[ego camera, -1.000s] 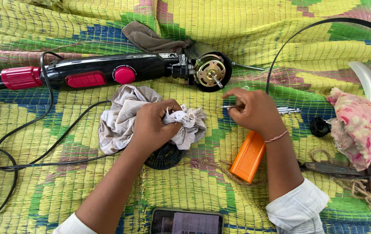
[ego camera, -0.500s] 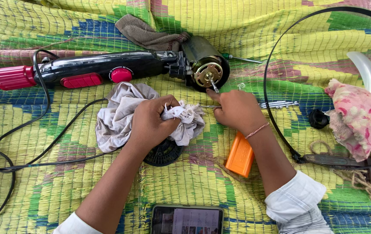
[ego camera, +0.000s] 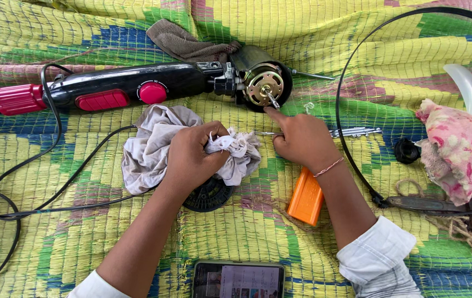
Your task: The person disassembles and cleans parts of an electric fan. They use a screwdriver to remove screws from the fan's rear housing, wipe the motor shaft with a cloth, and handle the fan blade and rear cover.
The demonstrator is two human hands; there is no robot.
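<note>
Grey rag (ego camera: 158,146) bunched in my left hand (ego camera: 192,154); my right hand (ego camera: 302,138) (forefinger out, others curled) pointed up-left at the motor shaft (ego camera: 272,99), centre-top.

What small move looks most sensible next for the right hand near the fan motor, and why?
Probably slide the right hand forward so its forefinger meets the motor shaft: the fingertip lies just short of it, while the left hand grips the grey rag beside it.

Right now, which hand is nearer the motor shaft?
Right. The right hand points its forefinger just below the motor shaft; the left hand grips the rag farther down-left.
</note>
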